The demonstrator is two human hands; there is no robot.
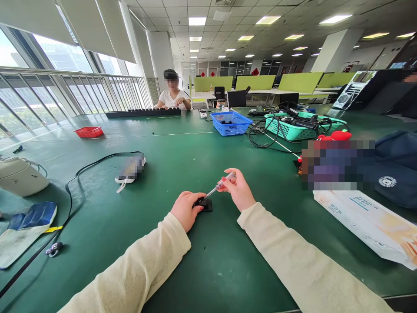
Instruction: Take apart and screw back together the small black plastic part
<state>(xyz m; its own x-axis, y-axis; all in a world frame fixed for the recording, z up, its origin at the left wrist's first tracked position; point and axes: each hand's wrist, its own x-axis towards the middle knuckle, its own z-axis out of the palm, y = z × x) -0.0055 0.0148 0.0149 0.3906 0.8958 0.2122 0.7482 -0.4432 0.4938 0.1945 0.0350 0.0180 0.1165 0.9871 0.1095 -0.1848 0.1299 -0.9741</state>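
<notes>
A small flat black part (207,208) lies on the green tabletop in front of me. My left hand (188,209) is closed on it from the left, with thumb and fingers at its edges. Between the fingers of my right hand (239,189) is a slim screwdriver (220,184) with a clear handle. It slants down to the left, and its tip meets the top of the black part or hangs just above it; I cannot tell which. Finer details of the part are too small to make out.
A phone-like device (130,168) and a black cable lie left, near a beige container (20,176). Ahead are a red tray (89,132), a blue basket (230,123) and a green basket (295,128) of cables. Right lies a wipes pack (365,226). Another person (174,93) sits opposite.
</notes>
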